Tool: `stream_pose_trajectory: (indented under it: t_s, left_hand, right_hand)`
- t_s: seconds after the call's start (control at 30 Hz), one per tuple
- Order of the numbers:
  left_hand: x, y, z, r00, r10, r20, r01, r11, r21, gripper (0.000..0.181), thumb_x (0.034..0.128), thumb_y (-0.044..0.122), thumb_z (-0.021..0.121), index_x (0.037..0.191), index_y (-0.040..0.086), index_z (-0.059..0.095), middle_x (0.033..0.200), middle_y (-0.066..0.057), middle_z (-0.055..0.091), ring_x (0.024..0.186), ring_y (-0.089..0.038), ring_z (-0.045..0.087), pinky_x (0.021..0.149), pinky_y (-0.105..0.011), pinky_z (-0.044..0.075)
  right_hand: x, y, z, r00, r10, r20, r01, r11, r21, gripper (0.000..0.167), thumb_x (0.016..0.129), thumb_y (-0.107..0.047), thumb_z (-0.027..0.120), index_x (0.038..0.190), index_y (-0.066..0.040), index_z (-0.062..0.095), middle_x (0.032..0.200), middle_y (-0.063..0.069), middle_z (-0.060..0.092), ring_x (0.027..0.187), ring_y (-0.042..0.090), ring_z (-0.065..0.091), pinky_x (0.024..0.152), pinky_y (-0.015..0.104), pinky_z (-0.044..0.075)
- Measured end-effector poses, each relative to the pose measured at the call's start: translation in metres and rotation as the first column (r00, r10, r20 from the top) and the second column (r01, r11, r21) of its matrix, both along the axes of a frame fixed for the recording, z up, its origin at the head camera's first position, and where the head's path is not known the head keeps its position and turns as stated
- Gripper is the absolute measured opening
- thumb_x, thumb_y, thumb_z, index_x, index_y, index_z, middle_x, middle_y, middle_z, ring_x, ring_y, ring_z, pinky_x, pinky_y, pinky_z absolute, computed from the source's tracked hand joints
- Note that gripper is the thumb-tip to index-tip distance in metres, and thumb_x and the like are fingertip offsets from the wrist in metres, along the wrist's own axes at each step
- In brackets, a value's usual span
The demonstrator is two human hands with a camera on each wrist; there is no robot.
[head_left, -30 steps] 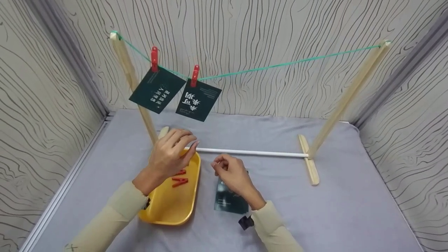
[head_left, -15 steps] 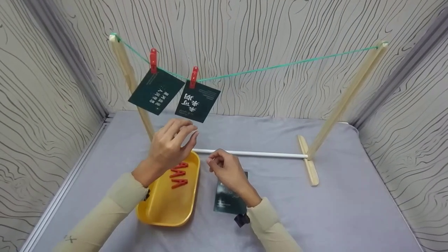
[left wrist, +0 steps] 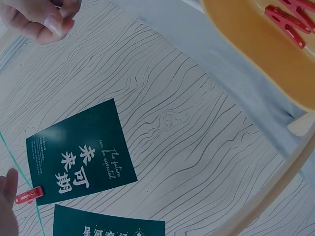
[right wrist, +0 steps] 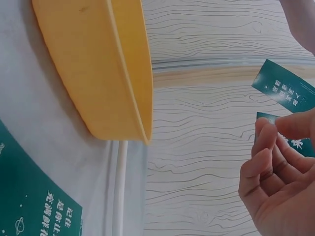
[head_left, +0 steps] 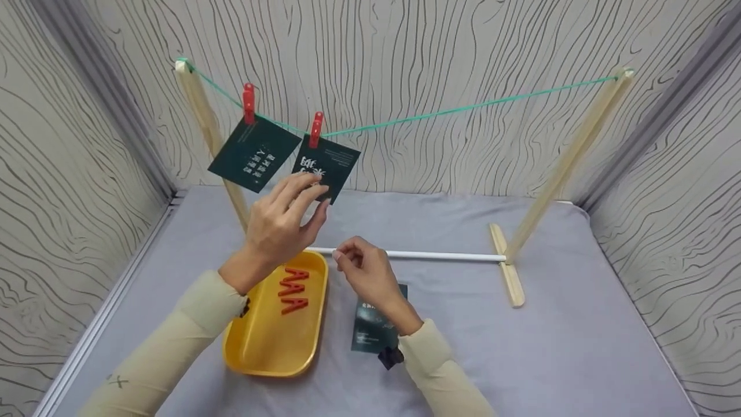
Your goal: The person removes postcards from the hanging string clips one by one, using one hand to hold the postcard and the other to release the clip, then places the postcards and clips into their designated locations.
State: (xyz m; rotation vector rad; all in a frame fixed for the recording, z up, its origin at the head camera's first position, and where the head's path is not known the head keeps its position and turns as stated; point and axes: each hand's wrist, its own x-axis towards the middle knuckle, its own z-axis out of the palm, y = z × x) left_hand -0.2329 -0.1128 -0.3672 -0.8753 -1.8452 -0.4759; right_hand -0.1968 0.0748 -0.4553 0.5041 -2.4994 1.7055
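Observation:
My left hand (head_left: 278,226), fingers bent loosely and thumb apart, overlaps the lower part of a dark green card (head_left: 341,156) with nothing visible in its grasp. A red clip (head_left: 315,130) fastens that card to the green line; in the left wrist view the clip (left wrist: 29,194) is close to my left fingers (left wrist: 9,189). Another card (head_left: 255,153) hangs to its left from a red clip (head_left: 249,104). Lower down, my right hand (head_left: 370,275) has curled fingers, thumb against index, and shows nothing between them in the right wrist view (right wrist: 280,162).
The green line joins a left wooden post (head_left: 202,110) and a right one (head_left: 570,168). A white rod (head_left: 446,255) runs low between them. Several red clips (head_left: 294,289) lie in a yellow tray (head_left: 278,347). A dark card (head_left: 367,330) lies partly under my right forearm.
My left hand has risen from over the tray to in front of the second hanging card. My right hand has shifted slightly up and left. More clips show in the tray.

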Motion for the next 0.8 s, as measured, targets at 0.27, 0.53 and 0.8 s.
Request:
stream_pose_trajectory:
  t_s: [0.27, 0.53, 0.8]
  left_hand:
    - [-0.008, 0.001, 0.008, 0.999, 0.013, 0.033, -0.013, 1.0, 0.016, 0.029, 0.0888, 0.012, 0.082, 0.115, 0.002, 0.074, 0.122, -0.018, 0.074, 0.114, -0.034, 0.069, 0.1, -0.05, 0.06]
    - [-0.016, 0.001, 0.018, 0.999, 0.025, 0.027, -0.026, 0.999, 0.039, 0.036, 0.0885, 0.011, 0.082, 0.121, 0.0, 0.071, 0.129, -0.02, 0.071, 0.122, -0.036, 0.065, 0.108, -0.052, 0.056]
    - [-0.029, 0.002, 0.022, 0.994, -0.003, 0.106, -0.003, 0.998, 0.063, 0.048, 0.0946, 0.012, 0.077, 0.136, -0.005, 0.059, 0.145, -0.023, 0.06, 0.138, -0.035, 0.058, 0.115, -0.043, 0.051]
  right_hand:
    - [-0.005, -0.009, -0.001, 0.998, 0.007, -0.058, -0.006, 1.0, 0.009, 0.011, 0.105, -0.02, 0.064, 0.104, -0.01, 0.07, 0.086, 0.008, 0.071, 0.068, 0.008, 0.056, 0.066, 0.018, 0.053]
    - [-0.01, -0.015, -0.001, 1.0, 0.014, -0.027, -0.013, 1.0, 0.028, 0.01, 0.105, -0.02, 0.064, 0.108, -0.012, 0.07, 0.088, 0.004, 0.069, 0.071, 0.009, 0.054, 0.068, 0.017, 0.054]
    - [-0.013, -0.02, -0.004, 0.999, 0.008, -0.041, -0.005, 0.997, 0.077, 0.01, 0.105, -0.02, 0.064, 0.109, -0.012, 0.069, 0.089, 0.003, 0.07, 0.073, 0.01, 0.056, 0.07, 0.017, 0.055]
